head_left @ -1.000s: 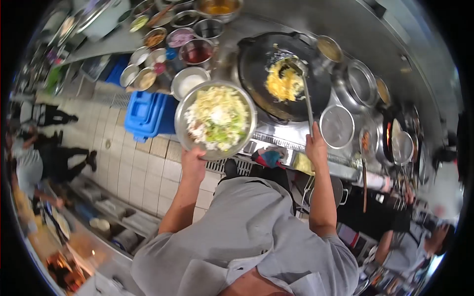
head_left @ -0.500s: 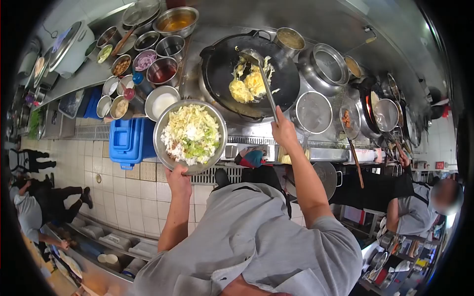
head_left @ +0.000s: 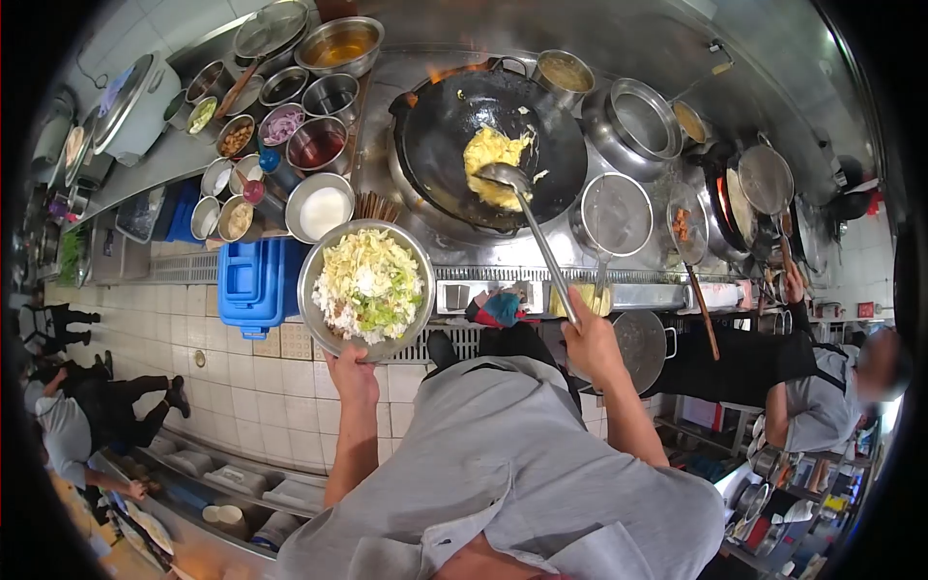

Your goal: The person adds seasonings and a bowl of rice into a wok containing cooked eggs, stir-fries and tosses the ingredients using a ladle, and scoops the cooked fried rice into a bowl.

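Observation:
My left hand [head_left: 354, 375] grips the near rim of a steel bowl [head_left: 307, 307], held in front of the stove. White rice [head_left: 340, 315], pale shredded vegetable and chopped green leaves [head_left: 384, 311] fill it. My right hand [head_left: 592, 340] is closed round the handle of a long metal ladle [head_left: 505, 176]. The ladle's head rests against cooked yellow egg [head_left: 491, 147] in a black wok [head_left: 435, 145]. Orange flame [head_left: 454, 72] shows at the wok's back left rim.
Several steel pots of ingredients, one with white powder or liquid [head_left: 327, 213], stand left of the wok. A wire strainer [head_left: 617, 215] lies to its right. A blue bin [head_left: 253, 280] is below. A co-worker [head_left: 820, 396] stands at right; other people are at far left.
My right hand has drawn back toward my body, bringing the ladle's head to the near side of the egg. The egg is more gathered. Flame now shows behind the wok. The bowl dropped slightly.

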The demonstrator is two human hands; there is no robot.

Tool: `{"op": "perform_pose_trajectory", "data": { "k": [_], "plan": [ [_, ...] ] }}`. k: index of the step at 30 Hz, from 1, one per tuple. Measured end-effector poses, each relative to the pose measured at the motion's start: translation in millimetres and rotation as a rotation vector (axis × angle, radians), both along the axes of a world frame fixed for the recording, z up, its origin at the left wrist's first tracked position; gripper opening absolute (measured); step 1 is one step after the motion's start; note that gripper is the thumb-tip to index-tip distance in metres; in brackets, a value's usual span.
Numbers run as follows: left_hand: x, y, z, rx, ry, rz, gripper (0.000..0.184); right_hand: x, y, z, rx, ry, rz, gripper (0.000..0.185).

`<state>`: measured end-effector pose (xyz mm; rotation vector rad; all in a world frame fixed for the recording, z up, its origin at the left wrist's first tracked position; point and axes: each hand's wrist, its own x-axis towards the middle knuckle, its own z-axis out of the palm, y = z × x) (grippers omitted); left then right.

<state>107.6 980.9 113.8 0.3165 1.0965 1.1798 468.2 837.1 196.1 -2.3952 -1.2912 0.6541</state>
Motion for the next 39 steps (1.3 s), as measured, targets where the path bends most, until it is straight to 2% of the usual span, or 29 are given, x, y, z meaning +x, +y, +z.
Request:
{"op": "perform_pose_trajectory", "data": {
  "k": [2,4,6,8,10,11,14,15,16,18,20,22,24,26,28,29,31,33,36,39],
  "plan": [
    [3,1,-6,0.025,0.034,-0.004,0.074,17,20,-24,0.102,0.037,0.022,0.062],
    [7,0,-9,0.053,0.035,-0.022,0.071,35,67,-44,0.038,-0.036,-0.004,0.062],
    [8,1,-6,0.086,0.009,-0.061,0.069,56,106,-59,0.087,-0.083,0.007,0.067],
    [18,-1,16,0.04,-0.018,0.006,0.074,66,110,-61,0.064,-0.147,-0.024,0.069],
    [11,-11,7,0.019,-0.013,0.028,0.074,75,100,-62,0.056,-0.177,-0.035,0.066],
    [-1,-15,-5,0.032,0.032,-0.036,0.074,70,79,-66,0.055,-0.167,-0.028,0.063],
    [13,-26,20,0.02,0.05,0.072,0.073,38,18,-21,0.015,0.012,-0.019,0.062],
    [17,-29,18,0.023,0.041,0.071,0.065,32,2,-13,0.023,0.081,-0.009,0.062],
    [16,-29,18,0.024,0.034,0.067,0.057,27,-9,-20,0.125,0.134,-0.019,0.063],
    [20,-26,21,0.036,0.037,0.06,0.047,23,-1,-5,0.07,0.383,-0.097,0.064],
    [26,-25,25,0.042,0.061,0.042,0.043,41,26,-38,0.05,0.374,-0.062,0.065],
    [26,-19,18,0.065,0.084,0.041,0.045,55,69,-35,-0.008,0.395,-0.079,0.065],
    [33,-22,23,0.073,0.075,0.042,0.046,79,103,-87,0.221,0.141,-0.002,0.063],
    [42,-23,46,0.071,0.042,0.036,0.048,87,109,-92,0.226,0.101,-0.054,0.064],
    [37,-25,39,0.025,-0.008,0.04,0.064,100,96,-93,0.262,0.082,-0.061,0.065],
    [33,-27,36,-0.002,-0.033,0.044,0.072,101,79,-86,0.262,0.12,-0.049,0.066],
    [37,-31,42,0.016,-0.045,0.059,0.073,94,38,-70,0.163,0.191,-0.067,0.067],
    [39,-31,42,0.021,-0.065,0.078,0.073,73,6,-21,0.081,0.418,-0.126,0.065],
    [54,-32,52,0.042,-0.044,0.084,0.042,58,3,7,0.064,0.901,-0.264,0.063],
    [62,-26,50,0.006,-0.075,0.084,0.031,72,59,-31,0.1,0.91,-0.219,0.062]
  ]
}}
